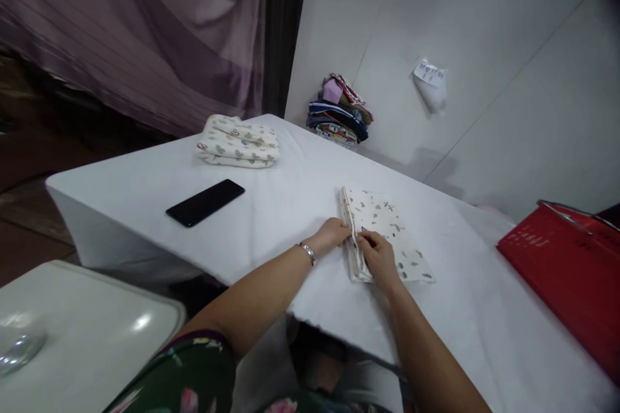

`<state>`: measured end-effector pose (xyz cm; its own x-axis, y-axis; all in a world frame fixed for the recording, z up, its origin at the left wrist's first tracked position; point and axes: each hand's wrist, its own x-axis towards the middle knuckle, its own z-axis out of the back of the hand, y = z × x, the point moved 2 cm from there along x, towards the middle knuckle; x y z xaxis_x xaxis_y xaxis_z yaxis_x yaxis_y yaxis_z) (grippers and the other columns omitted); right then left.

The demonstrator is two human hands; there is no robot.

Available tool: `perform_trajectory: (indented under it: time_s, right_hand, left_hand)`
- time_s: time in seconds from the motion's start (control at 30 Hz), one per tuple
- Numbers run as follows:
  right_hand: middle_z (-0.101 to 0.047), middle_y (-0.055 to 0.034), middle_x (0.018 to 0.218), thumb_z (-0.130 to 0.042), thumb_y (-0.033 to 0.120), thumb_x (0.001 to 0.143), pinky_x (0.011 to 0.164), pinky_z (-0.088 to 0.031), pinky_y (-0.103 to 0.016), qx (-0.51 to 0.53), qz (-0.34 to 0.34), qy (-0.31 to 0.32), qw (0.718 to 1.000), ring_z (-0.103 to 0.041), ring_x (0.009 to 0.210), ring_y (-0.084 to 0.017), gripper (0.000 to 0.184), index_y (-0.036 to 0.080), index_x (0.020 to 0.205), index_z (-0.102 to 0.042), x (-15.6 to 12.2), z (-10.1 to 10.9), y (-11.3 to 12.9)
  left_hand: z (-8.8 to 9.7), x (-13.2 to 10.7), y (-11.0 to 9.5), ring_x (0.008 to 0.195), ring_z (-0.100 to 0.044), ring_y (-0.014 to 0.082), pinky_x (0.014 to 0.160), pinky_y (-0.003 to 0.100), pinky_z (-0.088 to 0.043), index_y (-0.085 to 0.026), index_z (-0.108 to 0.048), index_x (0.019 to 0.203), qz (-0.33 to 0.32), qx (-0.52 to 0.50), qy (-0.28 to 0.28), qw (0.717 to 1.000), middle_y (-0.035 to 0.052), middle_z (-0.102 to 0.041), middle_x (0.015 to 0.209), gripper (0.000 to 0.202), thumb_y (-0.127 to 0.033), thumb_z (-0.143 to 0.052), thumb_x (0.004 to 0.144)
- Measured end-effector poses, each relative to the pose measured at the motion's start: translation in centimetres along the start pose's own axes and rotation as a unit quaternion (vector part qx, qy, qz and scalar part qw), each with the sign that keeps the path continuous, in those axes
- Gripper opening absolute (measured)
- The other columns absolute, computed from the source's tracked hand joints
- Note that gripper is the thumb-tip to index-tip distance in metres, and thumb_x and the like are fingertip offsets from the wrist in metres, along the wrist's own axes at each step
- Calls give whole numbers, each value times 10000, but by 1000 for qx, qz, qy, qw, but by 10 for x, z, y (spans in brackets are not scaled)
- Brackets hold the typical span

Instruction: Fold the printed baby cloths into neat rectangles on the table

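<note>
A white cloth with a small grey-brown print (387, 226) lies partly folded on the white-covered table (290, 206). My left hand (334, 232) grips the folded layers along the cloth's left edge, fingers closed. Just to its right, my right hand (380, 258) pinches the same fold from the other side, its thumb and fingers pressed together. The fold stands slightly raised between the hands, while the rest of the cloth lies flat to the right. A bracelet (309, 253) is on my left wrist.
A folded printed cloth bundle (238, 142) and a black phone (206, 202) lie on the left of the table. Stacked clothes (339, 113) stand by the wall. At right is a red bag (566, 264). A white stool-like surface (97, 329) sits lower left.
</note>
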<state>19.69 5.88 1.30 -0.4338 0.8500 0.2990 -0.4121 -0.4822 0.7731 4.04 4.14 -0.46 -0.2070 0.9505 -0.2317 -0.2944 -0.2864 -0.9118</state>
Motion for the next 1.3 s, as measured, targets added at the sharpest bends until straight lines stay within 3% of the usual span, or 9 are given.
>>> perform_trajectory:
  time_s: [0.17, 0.27, 0.47, 0.6, 0.7, 0.87, 0.97, 1.17, 1.3]
  right_hand:
    - [-678, -38, 818, -497, 361, 829, 721, -450, -305, -21, 35, -36, 999, -593, 781, -193, 247, 205, 862, -686, -4, 3, 2]
    - [-670, -35, 808, -491, 349, 834, 716, -445, -304, -48, 61, 2, 997, -589, 770, -191, 234, 216, 848, -683, -5, 1, 5]
    - [-671, -38, 813, -486, 339, 839, 733, -450, -307, -11, 62, 2, 998, -593, 789, -194, 227, 214, 837, -675, -4, 1, 8]
    - [-661, -33, 817, -474, 336, 861, 741, -451, -307, -6, 94, -4, 996, -588, 788, -185, 231, 220, 859, -673, -4, 3, 12]
    - [-660, -28, 817, -479, 324, 854, 745, -450, -314, -32, 108, 43, 993, -587, 788, -186, 215, 230, 849, -673, -3, 0, 12]
    - [-634, -14, 757, -533, 361, 802, 634, -447, -287, -35, 55, 73, 995, -559, 677, -169, 240, 216, 955, -647, -3, -3, 7]
    - [-596, -3, 739, -548, 363, 792, 606, -439, -268, -18, 56, 83, 995, -534, 652, -154, 238, 214, 964, -619, -6, -4, 10]
    - [-606, -17, 786, -503, 333, 842, 672, -452, -299, -81, 112, 92, 986, -547, 715, -171, 143, 227, 852, -599, -13, 3, 27]
    - [-633, -77, 1028, -506, 309, 857, 835, -445, -393, -187, 179, 83, 962, -561, 959, -243, 205, 228, 1015, -608, -27, 8, 33]
  left_hand:
    - [1, -4, -3, 440, -457, 105, 465, 220, -324, -161, -534, 510, 12, -16, -3, 1000, -24, -455, 383, 220, -255, -578, 704]
    - [1, -6, -5, 422, -457, 100, 453, 219, -326, -156, -532, 533, 21, -34, -2, 999, -25, -464, 398, 239, -279, -582, 732]
    - [1, -9, -8, 403, -468, 75, 411, 213, -316, -142, -559, 664, 24, -94, 20, 995, -9, -578, 572, 378, -470, -492, 839]
    - [-2, -4, -3, 386, -454, 69, 442, 209, -354, -150, -530, 599, 4, -68, 23, 997, -39, -526, 506, 320, -402, -597, 784]
    - [-4, -2, -1, 386, -459, 75, 452, 213, -364, -154, -532, 596, 1, -64, 20, 998, -42, -516, 486, 314, -390, -579, 797]
    - [-2, -3, -2, 381, -467, 91, 425, 223, -341, -156, -536, 613, 15, -70, 22, 997, -23, -521, 478, 490, -575, -432, 845]
    - [-3, -4, -2, 383, -472, 97, 415, 230, -337, -149, -564, 643, 8, -70, 23, 997, -12, -543, 503, 556, -676, -451, 779]
    - [-7, 2, 6, 416, -503, 107, 444, 222, -365, -148, -610, 697, -1, -22, 12, 1000, -25, -542, 469, 392, -537, -597, 743]
    - [-7, 2, 10, 417, -510, 114, 458, 232, -376, -154, -602, 695, -9, -20, 2, 1000, -23, -544, 476, 355, -499, -573, 771]
